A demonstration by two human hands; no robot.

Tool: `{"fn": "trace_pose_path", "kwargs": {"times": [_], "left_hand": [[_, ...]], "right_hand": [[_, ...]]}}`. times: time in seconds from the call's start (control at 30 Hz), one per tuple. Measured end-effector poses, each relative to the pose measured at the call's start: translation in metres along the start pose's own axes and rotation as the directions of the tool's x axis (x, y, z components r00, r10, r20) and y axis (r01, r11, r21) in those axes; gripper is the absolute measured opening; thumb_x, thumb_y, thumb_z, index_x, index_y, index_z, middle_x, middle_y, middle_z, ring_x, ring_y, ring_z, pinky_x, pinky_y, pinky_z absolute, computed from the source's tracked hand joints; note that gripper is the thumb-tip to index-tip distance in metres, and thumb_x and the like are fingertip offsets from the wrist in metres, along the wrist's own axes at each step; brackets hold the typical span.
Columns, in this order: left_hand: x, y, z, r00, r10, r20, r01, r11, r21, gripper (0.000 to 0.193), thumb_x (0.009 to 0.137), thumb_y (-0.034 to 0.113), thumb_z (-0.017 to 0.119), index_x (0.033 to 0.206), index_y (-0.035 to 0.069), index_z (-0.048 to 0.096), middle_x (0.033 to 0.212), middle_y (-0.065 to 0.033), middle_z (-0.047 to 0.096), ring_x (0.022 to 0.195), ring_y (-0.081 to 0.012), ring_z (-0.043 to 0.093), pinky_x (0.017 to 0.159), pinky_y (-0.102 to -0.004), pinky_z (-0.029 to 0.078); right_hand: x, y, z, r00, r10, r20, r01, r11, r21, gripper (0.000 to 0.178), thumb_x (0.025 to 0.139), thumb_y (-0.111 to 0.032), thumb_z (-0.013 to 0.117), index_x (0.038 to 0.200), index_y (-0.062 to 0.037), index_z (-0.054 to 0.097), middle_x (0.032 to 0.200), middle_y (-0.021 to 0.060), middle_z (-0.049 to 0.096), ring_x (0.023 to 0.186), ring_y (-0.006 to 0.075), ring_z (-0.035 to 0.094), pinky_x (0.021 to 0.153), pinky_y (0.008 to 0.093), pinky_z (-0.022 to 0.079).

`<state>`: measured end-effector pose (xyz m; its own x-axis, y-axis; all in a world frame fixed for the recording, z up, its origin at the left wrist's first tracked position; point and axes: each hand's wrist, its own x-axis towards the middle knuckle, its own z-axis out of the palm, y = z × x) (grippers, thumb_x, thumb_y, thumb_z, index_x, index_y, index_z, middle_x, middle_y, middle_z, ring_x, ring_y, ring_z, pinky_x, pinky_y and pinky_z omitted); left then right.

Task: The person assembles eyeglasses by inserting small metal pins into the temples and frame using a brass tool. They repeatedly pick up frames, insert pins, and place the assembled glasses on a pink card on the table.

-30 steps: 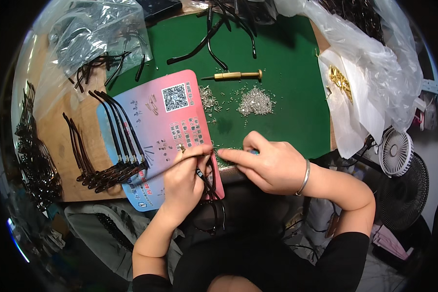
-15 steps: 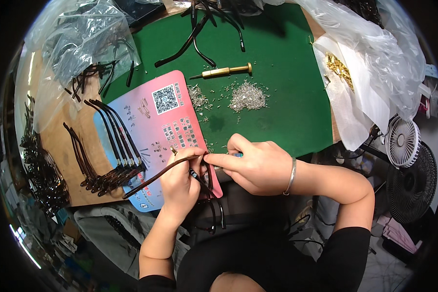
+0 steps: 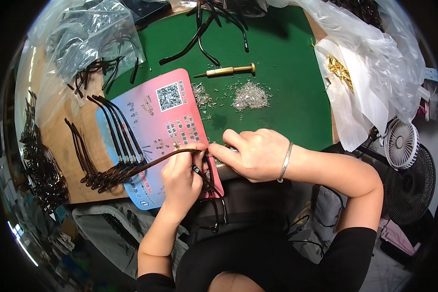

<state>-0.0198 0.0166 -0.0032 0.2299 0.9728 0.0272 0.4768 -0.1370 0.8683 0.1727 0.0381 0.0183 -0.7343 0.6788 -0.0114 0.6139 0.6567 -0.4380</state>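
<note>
My left hand is closed round a pair of eyeglasses, its dark brown temple reaching out to the left. Dark parts of the same glasses hang below the fingers, past the table's near edge. Against the front end of that temple, my right hand is closed with the index finger stretched toward the joint. What it grips is mostly hidden in the palm; only a bluish bit shows. Under the left hand lies a pink and blue printed mat with a few tiny metal parts on it.
Several eyeglass frames rest in a row at left. A brass screwdriver and a heap of tiny silver screws lie on the green mat. Gold parts sit on white wrapping. Loose temples lie at the back.
Both hands stay at the hinge end of the glasses. My right hand has shifted slightly up, its grip turned a little. The whole view has shifted slightly.
</note>
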Motion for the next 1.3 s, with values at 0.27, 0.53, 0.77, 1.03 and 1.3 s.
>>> {"fn": "trace_pose_path", "kwargs": {"times": [0.27,0.53,0.77,1.03,1.3], "left_hand": [[0.002,0.003,0.001,0.996,-0.083,0.016,0.084,0.996,-0.017,0.025,0.073,-0.016,0.049,0.092,-0.001,0.058,0.073,-0.0095,0.058,0.057,-0.0164,0.058,0.054,-0.0272,0.047],[0.008,0.005,-0.006,0.985,-0.041,-0.167,0.028,0.996,-0.081,0.009,0.086,-0.003,0.056,0.094,-0.001,0.06,0.08,-0.0077,0.061,0.058,-0.0107,0.057,0.055,-0.0226,0.047],[0.037,-0.004,-0.005,0.962,0.037,-0.27,-0.04,0.999,-0.006,0.031,0.094,0.005,0.046,0.124,0.001,0.047,0.091,-0.0083,0.062,0.067,-0.0105,0.057,0.062,-0.0232,0.048],[-0.011,-0.007,-0.036,0.99,-0.107,-0.09,0.122,0.977,0.173,0.023,0.091,0.008,0.047,0.112,0.002,0.056,0.087,-0.0125,0.053,0.078,-0.0235,0.053,0.07,-0.0304,0.043],[-0.016,-0.01,-0.028,0.987,0.037,-0.159,-0.022,0.995,0.099,0.023,0.08,-0.005,0.059,0.102,0.0,0.063,0.098,-0.0136,0.058,0.081,-0.0194,0.057,0.071,-0.0295,0.046]], "right_hand": [[0.003,0.001,0.001,1.0,0.0,0.011,-0.001,1.0,0.027,0.037,0.074,-0.014,0.055,0.11,-0.0063,0.05,0.075,0.0076,0.046,0.054,0.0195,0.057,0.04,0.0325,0.047],[-0.015,-0.005,-0.009,0.994,0.095,-0.057,-0.092,0.994,0.054,0.04,0.079,-0.028,0.061,0.112,-0.007,0.053,0.079,0.0083,0.047,0.057,0.0192,0.058,0.044,0.0297,0.048],[-0.018,-0.014,-0.01,0.979,0.183,0.083,-0.184,0.983,0.0,0.054,0.076,-0.032,0.065,0.123,-0.0093,0.049,0.087,0.0102,0.048,0.059,0.0201,0.059,0.046,0.0308,0.049],[-0.021,-0.007,-0.012,0.96,0.279,0.022,-0.28,0.953,0.117,0.037,0.077,-0.016,0.063,0.112,-0.0107,0.054,0.088,0.0096,0.047,0.063,0.0221,0.057,0.052,0.0317,0.05],[-0.033,-0.01,-0.006,0.962,0.265,-0.071,-0.263,0.964,0.038,0.038,0.072,-0.015,0.064,0.109,-0.0118,0.057,0.085,0.0092,0.047,0.059,0.0204,0.058,0.046,0.0311,0.049]]}}
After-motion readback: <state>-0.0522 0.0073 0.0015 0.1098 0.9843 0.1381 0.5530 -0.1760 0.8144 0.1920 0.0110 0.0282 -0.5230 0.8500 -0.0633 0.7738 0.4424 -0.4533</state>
